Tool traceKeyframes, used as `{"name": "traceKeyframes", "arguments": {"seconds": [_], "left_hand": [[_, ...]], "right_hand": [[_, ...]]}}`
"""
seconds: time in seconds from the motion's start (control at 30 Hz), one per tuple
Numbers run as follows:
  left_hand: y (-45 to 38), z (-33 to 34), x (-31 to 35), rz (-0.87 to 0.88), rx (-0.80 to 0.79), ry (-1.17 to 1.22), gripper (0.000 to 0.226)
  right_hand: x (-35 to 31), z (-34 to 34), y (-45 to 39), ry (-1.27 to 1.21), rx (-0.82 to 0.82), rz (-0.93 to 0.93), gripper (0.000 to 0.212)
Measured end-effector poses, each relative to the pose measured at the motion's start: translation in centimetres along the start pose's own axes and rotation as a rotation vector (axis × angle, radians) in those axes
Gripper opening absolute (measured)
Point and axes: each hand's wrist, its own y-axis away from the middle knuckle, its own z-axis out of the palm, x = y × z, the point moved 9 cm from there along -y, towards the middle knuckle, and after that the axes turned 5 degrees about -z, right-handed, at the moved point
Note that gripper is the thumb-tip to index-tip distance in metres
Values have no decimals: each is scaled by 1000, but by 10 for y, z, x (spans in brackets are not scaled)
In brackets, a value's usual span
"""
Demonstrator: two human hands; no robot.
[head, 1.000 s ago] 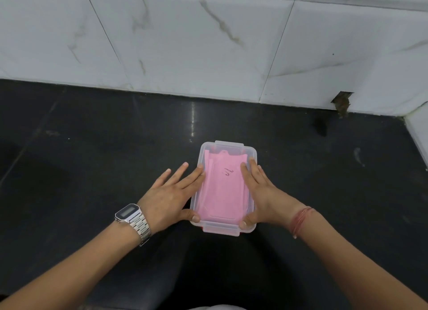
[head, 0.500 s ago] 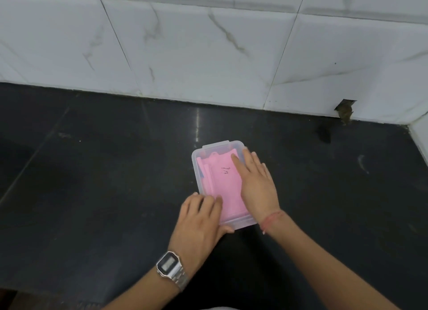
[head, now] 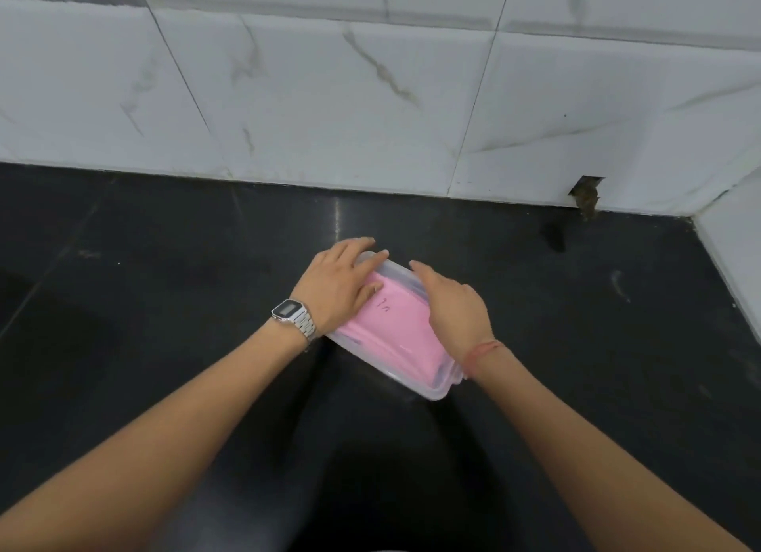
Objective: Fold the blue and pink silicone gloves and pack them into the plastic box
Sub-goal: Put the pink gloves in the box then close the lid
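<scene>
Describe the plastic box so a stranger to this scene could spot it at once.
On the black floor below the white marble wall tiles, both hands meet over one container. That clear plastic box lies at a slant, with a pink glove filling it.

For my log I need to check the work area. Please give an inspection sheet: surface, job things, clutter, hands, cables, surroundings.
Surface: dark glossy counter, faint scuffs.
Job's things: clear plastic box lies askew on the counter; folded pink glove on top inside, with a small dark mark; blue glove not clearly seen.
Clutter: nothing seen.
Hands: left hand lies flat over the box's far left corner; right hand rests along its right side; silver watch on the left wrist, red thread on the right.
Cables: nothing seen.
Surroundings: white marbled tile wall with a small hole at its base.
</scene>
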Motion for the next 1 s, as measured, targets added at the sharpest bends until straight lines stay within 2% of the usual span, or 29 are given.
{"name": "traceKeyframes", "arguments": {"seconds": [0.07, 0.13, 0.3, 0.4, 0.6, 0.77, 0.83, 0.9, 1.0], "left_hand": [[-8, 4, -5, -35, -22, 80, 49], [-9, 13, -8, -87, -58, 224, 42], [-7, 18, -24, -252, 22, 415, 20], [-14, 19, -29, -330, 44, 458, 19], [-8, 24, -40, -475, 58, 372, 29], [22, 20, -22, -477, -64, 130, 39], [39, 19, -6, -453, -122, 43, 45], [58, 20, 6, -455, -188, 15, 52], [82, 22, 21, -469, -246, 61, 56]], "right_hand": [[7, -3, -4, 82, 112, 134, 33], [7, -5, -5, 139, 199, 185, 22], [-6, 3, -25, 183, 174, 100, 37], [-4, 6, -33, 192, 169, 83, 39], [-14, 11, -47, 200, 138, -59, 38], [-34, 12, -51, 191, -23, -401, 37], [-36, 11, -48, 259, -54, -480, 37], [-25, -2, -50, 376, 64, -344, 35], [22, -24, -36, 326, 227, 105, 37]]}}
